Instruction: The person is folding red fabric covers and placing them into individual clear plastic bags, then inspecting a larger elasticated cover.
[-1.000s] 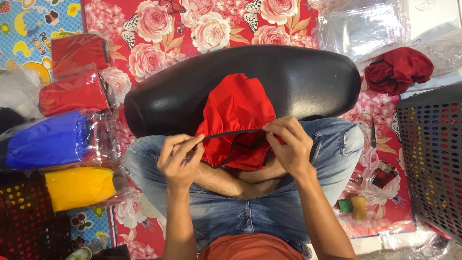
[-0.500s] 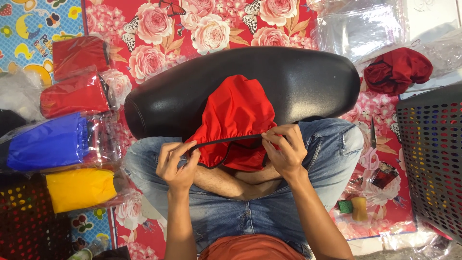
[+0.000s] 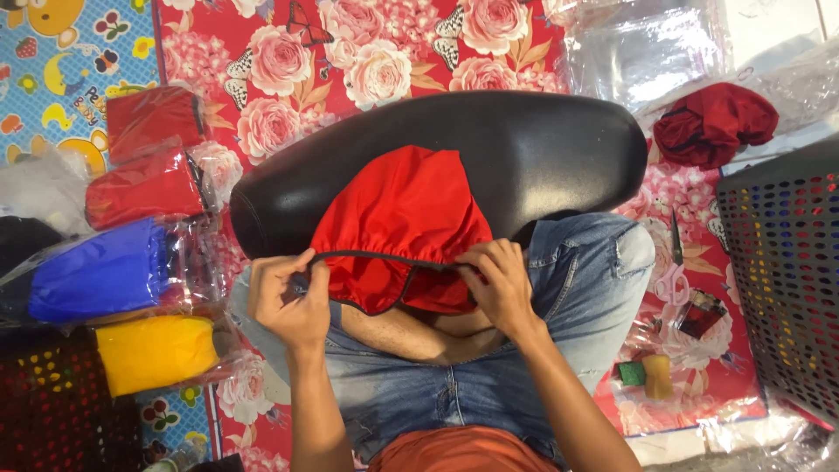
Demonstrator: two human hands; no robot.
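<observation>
Red stretch fabric, a seat cover (image 3: 402,210) with a dark elastic hem, lies partly drawn over the near side of a black motorcycle seat (image 3: 542,149) resting across the person's jeans-clad lap. Both hands are clenched on that hem, the left hand (image 3: 288,301) at its left end and the right hand (image 3: 498,280) at its right, holding it taut between them. Bagged covers in red (image 3: 144,188), blue (image 3: 100,271) and yellow (image 3: 157,350) lie on the floral mat (image 3: 288,52) to the left.
</observation>
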